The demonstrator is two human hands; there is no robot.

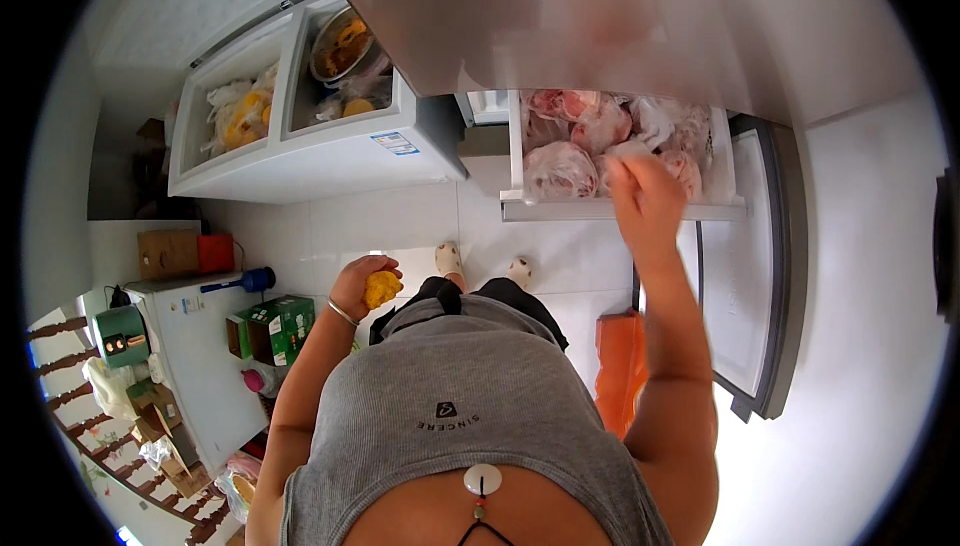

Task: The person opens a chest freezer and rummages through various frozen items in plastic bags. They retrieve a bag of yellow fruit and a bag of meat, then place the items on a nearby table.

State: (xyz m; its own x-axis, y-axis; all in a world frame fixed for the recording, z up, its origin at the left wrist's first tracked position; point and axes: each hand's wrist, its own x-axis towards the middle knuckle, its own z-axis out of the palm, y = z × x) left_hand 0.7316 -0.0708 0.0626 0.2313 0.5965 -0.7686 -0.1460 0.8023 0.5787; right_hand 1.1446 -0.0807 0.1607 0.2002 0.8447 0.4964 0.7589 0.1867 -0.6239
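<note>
Pale tiles floor the room. On the palm side of the left hand sits a yellow lump, gripped by curled fingers, near the waist and well apart from the right hand. That one, fingers bent, is over the front of a pulled-out drawer, above bagged meat; whether it grips or touches a bag, I cannot tell. Right of the drawer, a door stands open; left, an open freezer holds a bowl and bags.
</note>
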